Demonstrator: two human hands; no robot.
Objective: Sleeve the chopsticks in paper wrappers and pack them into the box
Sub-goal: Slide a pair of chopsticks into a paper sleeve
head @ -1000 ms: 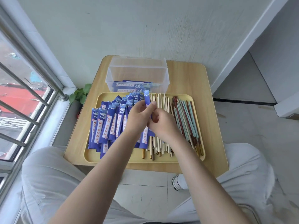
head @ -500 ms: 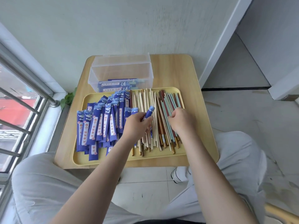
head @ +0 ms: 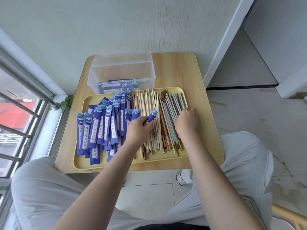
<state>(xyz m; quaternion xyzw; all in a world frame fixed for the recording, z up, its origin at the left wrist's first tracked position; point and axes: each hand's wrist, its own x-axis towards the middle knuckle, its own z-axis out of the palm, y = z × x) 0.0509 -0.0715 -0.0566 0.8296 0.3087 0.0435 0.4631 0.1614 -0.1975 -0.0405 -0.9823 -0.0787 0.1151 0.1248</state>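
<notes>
A home balcony: barred window [head: 25, 103], tiled floor [head: 249, 113].

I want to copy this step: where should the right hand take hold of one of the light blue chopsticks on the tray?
Probably at the far, thin end, where the right hand now rests. The light blue chopsticks lie flat and fanned apart there, but crowd among brown ones at the gold-tipped near ends. Come from above and pinch one across its width.
</notes>
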